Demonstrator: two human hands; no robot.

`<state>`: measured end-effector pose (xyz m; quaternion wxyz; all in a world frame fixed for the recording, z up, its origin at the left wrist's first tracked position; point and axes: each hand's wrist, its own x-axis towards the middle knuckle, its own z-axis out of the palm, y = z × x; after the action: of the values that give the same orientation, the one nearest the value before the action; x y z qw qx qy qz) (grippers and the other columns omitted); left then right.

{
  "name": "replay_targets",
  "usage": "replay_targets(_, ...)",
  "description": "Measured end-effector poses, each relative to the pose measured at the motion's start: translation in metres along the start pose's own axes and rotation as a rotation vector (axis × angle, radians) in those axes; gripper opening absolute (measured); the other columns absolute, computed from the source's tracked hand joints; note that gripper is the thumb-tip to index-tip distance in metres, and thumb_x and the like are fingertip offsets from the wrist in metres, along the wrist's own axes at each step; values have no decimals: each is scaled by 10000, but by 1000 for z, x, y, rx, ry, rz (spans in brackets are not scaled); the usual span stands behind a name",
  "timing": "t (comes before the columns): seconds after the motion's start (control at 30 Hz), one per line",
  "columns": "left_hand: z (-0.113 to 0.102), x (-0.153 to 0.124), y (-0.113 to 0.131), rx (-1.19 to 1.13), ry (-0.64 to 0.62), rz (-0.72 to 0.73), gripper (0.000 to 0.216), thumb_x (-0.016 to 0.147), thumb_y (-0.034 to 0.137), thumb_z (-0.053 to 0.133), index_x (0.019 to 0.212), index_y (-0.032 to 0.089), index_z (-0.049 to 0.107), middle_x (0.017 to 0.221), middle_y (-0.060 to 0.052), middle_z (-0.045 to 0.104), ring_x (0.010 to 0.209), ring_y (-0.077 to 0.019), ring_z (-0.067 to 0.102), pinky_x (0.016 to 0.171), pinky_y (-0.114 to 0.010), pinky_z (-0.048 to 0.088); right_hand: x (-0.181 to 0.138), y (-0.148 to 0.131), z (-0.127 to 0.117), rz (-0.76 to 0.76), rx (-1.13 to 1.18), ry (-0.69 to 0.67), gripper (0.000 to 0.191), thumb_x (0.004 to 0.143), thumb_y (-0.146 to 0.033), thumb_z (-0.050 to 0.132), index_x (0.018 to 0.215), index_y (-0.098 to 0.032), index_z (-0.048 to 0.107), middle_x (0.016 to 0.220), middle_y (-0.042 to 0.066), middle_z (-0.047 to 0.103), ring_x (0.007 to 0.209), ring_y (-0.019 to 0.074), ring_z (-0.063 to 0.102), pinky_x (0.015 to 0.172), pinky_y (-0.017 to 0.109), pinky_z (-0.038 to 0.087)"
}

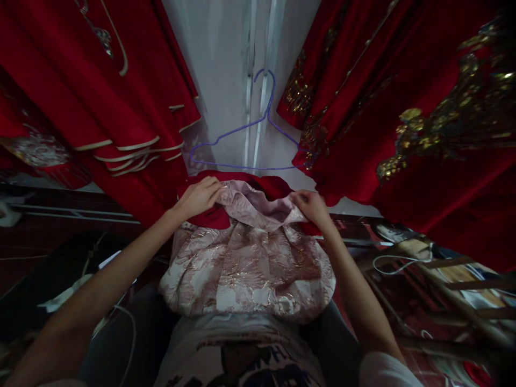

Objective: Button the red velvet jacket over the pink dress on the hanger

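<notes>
Two hands, the left hand [199,196] and right hand [310,207], each close their fingers on the far edge of one pink brocade garment [245,263] (centre, near, over one red cloth [213,217]). One purple hanger [245,140] hangs beyond, between red robes [100,97] left and right.

Wht printed tee [242,352] w/ short sleeves [382,372].

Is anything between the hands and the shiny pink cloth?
Nothing visible. The left hand and right hand both grip the top edge of the pink cloth. The purple hanger hangs above, apart.
</notes>
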<state>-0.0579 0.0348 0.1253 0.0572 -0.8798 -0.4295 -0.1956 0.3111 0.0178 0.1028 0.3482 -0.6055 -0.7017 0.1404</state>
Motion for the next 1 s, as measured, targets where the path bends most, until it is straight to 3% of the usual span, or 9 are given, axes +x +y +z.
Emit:
replay_targets(0.1,-7,30,36,-25,49,217,373,982,349,348,1040,194,682,1222,-104,625,1175,-242,512,1010,-417,455,-4,-55,-7,-226,-98,15,269,918,-372,490,945,-229,717,980,66,740,927,246,680,850,362,503)
replay_targets(0.17,-6,53,47,-38,86,286,348,977,331,376,1002,206,700,1357,-67,564,1299,-268,418,1150,-534,281,1,-84,-17,-337,-154,92,285,935,-380,478,957,-220,713,1029,85,718,1012,258,643,906,387,487)
replay_targets(0.27,6,80,47,-59,89,292,317,961,328,419,994,227,718,1488,-27,453,1404,-321,276,1161,-662,66,17,-101,-37,-433,-239,168,270,925,-392,503,938,-230,718,1242,82,646,1188,290,551,1053,489,386)
replay_targets(0.33,18,88,43,-78,50,266,299,948,323,444,1004,234,724,1514,-26,419,1401,-341,275,1134,-700,38,30,-91,-50,-431,-285,211,248,915,-382,514,930,-240,717,1363,59,573,1298,308,468,1128,567,259)
replay_targets(0.43,28,86,40,-116,22,214,288,942,328,461,956,243,735,1492,-16,451,1316,-317,389,1117,-684,115,48,-51,-65,-347,-287,315,240,907,-364,513,911,-227,709,1394,72,552,1364,320,403,1149,618,149)
replay_targets(0.57,24,69,48,-148,82,166,316,953,369,451,858,250,727,1432,5,519,1238,-276,448,1100,-618,190,58,13,-77,-227,-170,350,204,875,-332,531,864,-209,694,1194,91,681,1177,273,585,1137,565,236)
replay_targets(0.63,18,60,54,-148,108,151,321,959,383,443,861,253,719,1412,8,539,1220,-268,456,1101,-605,184,56,35,-79,-165,-98,374,212,855,-329,532,853,-193,694,1099,114,709,1068,262,636,1047,485,392)
replay_targets(0.77,11,51,61,-148,139,137,307,966,379,436,894,263,711,1388,10,558,1185,-258,472,1097,-592,180,50,48,-77,-90,-75,436,263,845,-347,517,887,-166,704,966,126,725,942,260,661,885,396,493)
replay_targets(1.0,7,49,61,-134,147,145,289,971,365,433,918,271,701,1380,12,566,1180,-254,478,1082,-584,200,59,55,-72,-73,-162,457,252,813,-317,521,835,-143,702,918,165,719,894,267,646,879,398,484)
